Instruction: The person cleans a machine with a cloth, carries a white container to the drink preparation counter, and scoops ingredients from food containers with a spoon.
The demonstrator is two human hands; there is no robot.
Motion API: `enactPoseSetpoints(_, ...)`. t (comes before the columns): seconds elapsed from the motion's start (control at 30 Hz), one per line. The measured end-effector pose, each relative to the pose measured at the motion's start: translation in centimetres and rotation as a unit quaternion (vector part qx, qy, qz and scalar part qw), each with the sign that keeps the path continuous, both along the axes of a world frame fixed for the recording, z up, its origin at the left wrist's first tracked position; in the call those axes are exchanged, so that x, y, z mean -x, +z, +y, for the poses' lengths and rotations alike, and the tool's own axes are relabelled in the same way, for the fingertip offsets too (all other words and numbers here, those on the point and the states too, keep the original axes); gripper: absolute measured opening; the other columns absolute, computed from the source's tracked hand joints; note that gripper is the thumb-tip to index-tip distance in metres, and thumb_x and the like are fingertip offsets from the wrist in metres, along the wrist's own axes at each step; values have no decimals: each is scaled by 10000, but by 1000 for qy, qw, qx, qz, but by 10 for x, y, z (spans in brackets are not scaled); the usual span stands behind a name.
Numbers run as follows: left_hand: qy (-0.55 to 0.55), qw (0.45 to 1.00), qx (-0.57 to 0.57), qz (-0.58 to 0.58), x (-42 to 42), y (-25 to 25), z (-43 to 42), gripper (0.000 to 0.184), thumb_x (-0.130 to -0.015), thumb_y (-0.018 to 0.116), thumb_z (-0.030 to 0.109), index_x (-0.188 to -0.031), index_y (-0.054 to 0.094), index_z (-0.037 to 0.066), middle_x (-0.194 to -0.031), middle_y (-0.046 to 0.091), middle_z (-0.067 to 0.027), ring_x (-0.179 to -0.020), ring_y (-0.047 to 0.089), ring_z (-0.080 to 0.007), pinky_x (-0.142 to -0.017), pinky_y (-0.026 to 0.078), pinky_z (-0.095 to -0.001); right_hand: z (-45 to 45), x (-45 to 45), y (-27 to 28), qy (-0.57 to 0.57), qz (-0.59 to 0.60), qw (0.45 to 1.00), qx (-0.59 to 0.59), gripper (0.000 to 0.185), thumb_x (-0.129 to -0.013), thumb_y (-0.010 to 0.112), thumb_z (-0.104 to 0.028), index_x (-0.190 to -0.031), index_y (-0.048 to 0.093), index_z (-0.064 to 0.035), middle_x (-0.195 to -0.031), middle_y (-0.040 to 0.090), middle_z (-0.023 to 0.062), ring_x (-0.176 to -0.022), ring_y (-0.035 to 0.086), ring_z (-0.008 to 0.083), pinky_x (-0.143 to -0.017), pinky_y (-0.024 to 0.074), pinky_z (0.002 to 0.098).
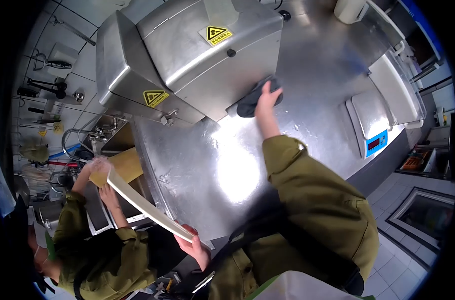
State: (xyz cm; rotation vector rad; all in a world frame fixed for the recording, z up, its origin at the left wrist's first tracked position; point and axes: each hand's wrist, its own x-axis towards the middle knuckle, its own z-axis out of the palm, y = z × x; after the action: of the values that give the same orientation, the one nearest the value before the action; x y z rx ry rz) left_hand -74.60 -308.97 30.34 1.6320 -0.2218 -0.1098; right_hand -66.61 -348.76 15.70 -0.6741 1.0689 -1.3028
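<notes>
My right hand is closed on a dark grey cloth, which lies on the steel worktop against the lower front of a steel machine. Low in the view, my left hand grips the near end of a long white slab. The slab is seen nearly edge-on, looks slightly curved and slants up to the left, over the worktop's left edge. Its far end comes close to a co-worker's hands, and I cannot tell whether they touch it.
At the left, a co-worker in an olive jacket bends over a sink beside a yellowish board. A scale with a blue panel stands at the right, near a white tub. Utensils hang on the tiled wall.
</notes>
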Motion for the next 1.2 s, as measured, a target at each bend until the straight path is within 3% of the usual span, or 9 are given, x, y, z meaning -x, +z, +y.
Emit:
enactPoseSetpoints(0.27, -118, 990, 10, -77, -19, 12, -39, 828, -662, 663, 431, -1224, 317, -69, -786, 436, -48, -674, 409, -122, -572, 321, -242, 51, -16, 0, 82, 55, 994, 46, 518, -855, 507, -189, -1226, 214, 23, -1200, 347, 184, -1119, 349, 262, -959, 257, 335)
enactPoseSetpoints(0.4, -27, 1000, 2, -8, 5, 7, -5, 818, -666, 673, 401, -1232, 307, -62, -770, 434, -37, -665, 407, -110, -563, 319, -236, -11, -13, -24, 10, -123, 992, -37, 349, -863, 481, -101, -1160, 328, 4, -1131, 440, 123, -1026, 437, 203, -875, 370, 318)
enactPoseSetpoints(0.53, -68, 997, -12, -17, 4, 11, 1, 767, -693, 658, 385, -1217, 313, -57, -755, 418, -23, -654, 390, -98, -553, 306, -222, -31, 55, 5, 209, -207, 953, -79, 413, -845, 508, -123, -1187, 307, -11, -1053, 491, 106, -903, 524, 207, -795, 453, 381)
enactPoseSetpoints(0.63, -60, 998, 21, -12, 2, 10, 5, 727, -689, 659, 337, -1203, 324, -54, -758, 407, -23, -656, 385, -98, -560, 303, -217, -46, 123, 62, 234, 85, 967, -46, 503, -824, 534, -240, -1200, 329, 25, -1131, 471, 134, -984, 512, 254, -861, 403, 411)
enactPoseSetpoints(0.67, -53, 998, 35, 7, 3, 10, 4, 728, -685, 662, 324, -1206, 322, -53, -772, 412, -26, -665, 389, -99, -566, 306, -216, -52, 140, 72, 302, 193, 933, 19, 575, -819, 535, -315, -1227, 313, 25, -1186, 442, 161, -1055, 479, 292, -902, 366, 426)
enactPoseSetpoints(0.77, -50, 996, 52, 44, 5, 4, 1, 746, -677, 668, 311, -1222, 311, -52, -807, 425, -32, -688, 399, -101, -577, 314, -215, -60, 133, 3, 185, 599, 766, 144, 805, -785, 495, -488, -1340, 140, -24, -1336, 249, 228, -1246, 232, 329, -982, 214, 482)
enactPoseSetpoints(0.8, -61, 996, 50, 40, 5, 4, 1, 752, -676, 669, 308, -1229, 308, -51, -815, 428, -33, -691, 401, -102, -581, 316, -214, -37, 123, 3, 213, 675, 693, 138, 752, -790, 437, -527, -1321, 225, -37, -1338, 253, 223, -1269, 183, 327, -1005, 143, 482)
enactPoseSetpoints(1.07, -88, 993, 65, 42, 13, 14, -3, 750, -660, 684, 268, -1237, 321, -44, -863, 450, -44, -733, 427, -109, -626, 354, -216, 113, 51, -18, 286, 578, 616, 453, 601, -804, 444, -427, -1284, 330, -83, -1304, 349, 148, -1252, 249, 266, -991, 172, 491)
enactPoseSetpoints(1.2, -103, 991, 65, 56, 19, 17, 4, 741, -661, 682, 210, -1254, 314, -36, -874, 450, -42, -754, 432, -107, -632, 362, -217, 139, 50, 13, 558, 416, 631, 344, 663, -821, 414, -486, -1296, 307, -36, -1357, 237, 207, -1288, 154, 315, -1037, 123, 430)
